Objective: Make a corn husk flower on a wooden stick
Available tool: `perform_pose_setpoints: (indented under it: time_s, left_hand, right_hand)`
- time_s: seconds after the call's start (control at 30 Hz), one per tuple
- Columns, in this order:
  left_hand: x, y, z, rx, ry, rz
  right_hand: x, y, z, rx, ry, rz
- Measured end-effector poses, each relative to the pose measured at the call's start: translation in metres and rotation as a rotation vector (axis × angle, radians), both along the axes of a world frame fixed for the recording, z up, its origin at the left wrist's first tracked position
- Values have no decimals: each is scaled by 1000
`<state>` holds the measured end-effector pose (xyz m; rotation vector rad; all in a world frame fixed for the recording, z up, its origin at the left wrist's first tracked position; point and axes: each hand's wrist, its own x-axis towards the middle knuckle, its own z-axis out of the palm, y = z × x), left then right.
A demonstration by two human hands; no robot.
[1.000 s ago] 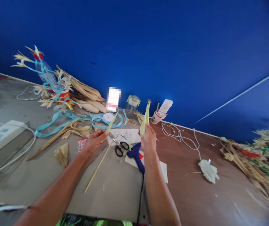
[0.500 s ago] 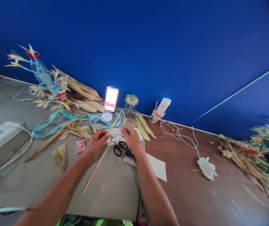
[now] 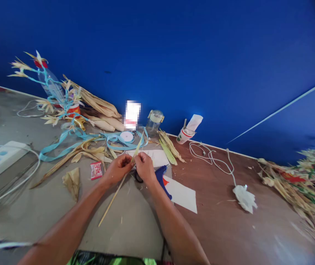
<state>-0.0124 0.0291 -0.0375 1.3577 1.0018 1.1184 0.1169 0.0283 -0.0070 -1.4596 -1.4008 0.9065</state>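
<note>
My left hand (image 3: 120,168) is closed around a thin wooden stick (image 3: 112,204), whose lower end slants down toward me. A pale green strip of corn husk (image 3: 138,145) rises from the stick's top between my fingers. Pressed close beside it, my right hand (image 3: 145,167) pinches the husk where it meets the stick. Black-handled scissors (image 3: 138,177) lie mostly hidden under my right hand. Just right of my wrist is a blue tool with an orange trigger, seemingly a glue gun (image 3: 161,176), resting by white paper (image 3: 185,197).
Blue ribbon (image 3: 49,154) and its white spool (image 3: 126,136) lie behind my hands. Dried husks (image 3: 85,151), a red-and-white packet (image 3: 96,170) and a power strip (image 3: 4,158) are leftward. A jar (image 3: 154,123), a paper cup (image 3: 184,136) and a white cable (image 3: 215,162) stand or lie along the wall.
My right hand has moved left and down to meet my left hand at the husk on the stick. It now covers most of the scissors, and the blue tool shows more.
</note>
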Motion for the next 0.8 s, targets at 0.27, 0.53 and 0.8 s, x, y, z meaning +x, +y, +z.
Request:
perform_pose_setpoints:
  time_s: [0.27,0.53,0.8]
  left_hand:
    - [-2,1,1,26,113,109]
    - [-3,1,9,-123,-103,154]
    - [-2,-2,9,-232,-417,94]
  right_hand:
    - [-4,1,-15,155,17,-49]
    - [-4,5,-25,191,199,-86]
    - [-10,13,-36,23,699,-54]
